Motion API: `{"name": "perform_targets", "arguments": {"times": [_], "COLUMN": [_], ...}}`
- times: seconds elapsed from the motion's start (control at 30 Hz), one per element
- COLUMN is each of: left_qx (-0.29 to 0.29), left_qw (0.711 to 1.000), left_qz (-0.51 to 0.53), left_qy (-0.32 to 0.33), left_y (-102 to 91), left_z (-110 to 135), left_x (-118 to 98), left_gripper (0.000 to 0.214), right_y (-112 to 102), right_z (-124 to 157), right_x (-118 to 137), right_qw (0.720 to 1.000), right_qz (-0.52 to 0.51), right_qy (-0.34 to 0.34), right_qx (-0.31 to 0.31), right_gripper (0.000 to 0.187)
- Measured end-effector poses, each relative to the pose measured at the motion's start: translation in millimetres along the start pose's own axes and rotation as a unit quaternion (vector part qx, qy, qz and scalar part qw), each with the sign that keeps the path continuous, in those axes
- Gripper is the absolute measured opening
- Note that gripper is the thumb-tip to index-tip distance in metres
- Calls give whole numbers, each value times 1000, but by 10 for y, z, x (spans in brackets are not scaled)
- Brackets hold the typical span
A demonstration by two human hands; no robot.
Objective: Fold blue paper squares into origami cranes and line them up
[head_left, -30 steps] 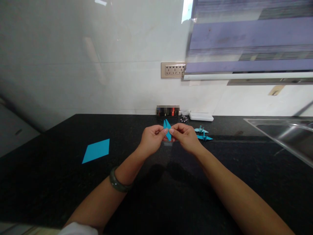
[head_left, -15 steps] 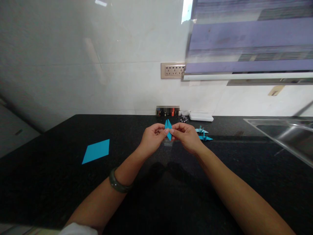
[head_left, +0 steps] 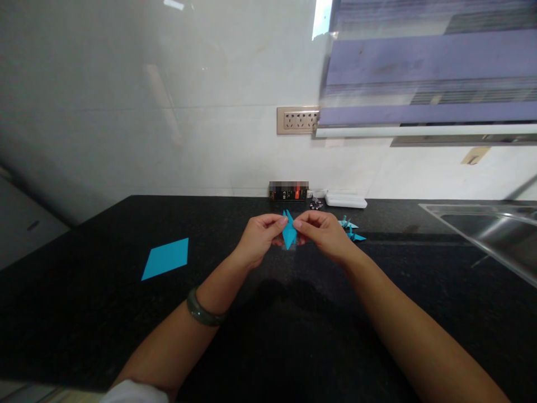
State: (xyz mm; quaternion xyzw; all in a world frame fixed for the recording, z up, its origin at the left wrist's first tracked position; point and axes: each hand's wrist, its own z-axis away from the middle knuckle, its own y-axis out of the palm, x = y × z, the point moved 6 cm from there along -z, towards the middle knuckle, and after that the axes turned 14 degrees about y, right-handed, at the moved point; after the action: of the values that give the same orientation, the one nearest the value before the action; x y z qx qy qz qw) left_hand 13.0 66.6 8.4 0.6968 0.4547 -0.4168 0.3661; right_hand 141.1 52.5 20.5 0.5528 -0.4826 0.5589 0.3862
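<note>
You pinch the folded blue paper (head_left: 289, 233) between your left hand (head_left: 260, 238) and right hand (head_left: 322, 235), just above the black counter (head_left: 104, 302), near 2 finished paper cranes (head_left: 351, 230).

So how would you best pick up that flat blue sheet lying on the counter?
Likely at its near pointed corner, from the left: the blue sheet lies flat on the counter, so only a corner can be lifted and pinched.
</note>
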Motion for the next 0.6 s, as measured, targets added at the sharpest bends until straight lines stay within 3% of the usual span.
{"name": "perform_targets", "arguments": {"times": [0.43, 0.6], "left_qx": [-1, 28], "left_qw": [997, 996], "left_qz": [67, 64], "left_qy": [-41, -53], "left_y": [37, 65], "left_z": [27, 46], "left_x": [25, 45], "left_gripper": [28, 26], "right_y": [13, 2], "right_z": [-5, 13], "right_x": [22, 70], "right_qw": [1000, 1000], "right_qz": [15, -10], "right_qy": [2, -13], "right_qx": [6, -7], "right_gripper": [18, 14]}}
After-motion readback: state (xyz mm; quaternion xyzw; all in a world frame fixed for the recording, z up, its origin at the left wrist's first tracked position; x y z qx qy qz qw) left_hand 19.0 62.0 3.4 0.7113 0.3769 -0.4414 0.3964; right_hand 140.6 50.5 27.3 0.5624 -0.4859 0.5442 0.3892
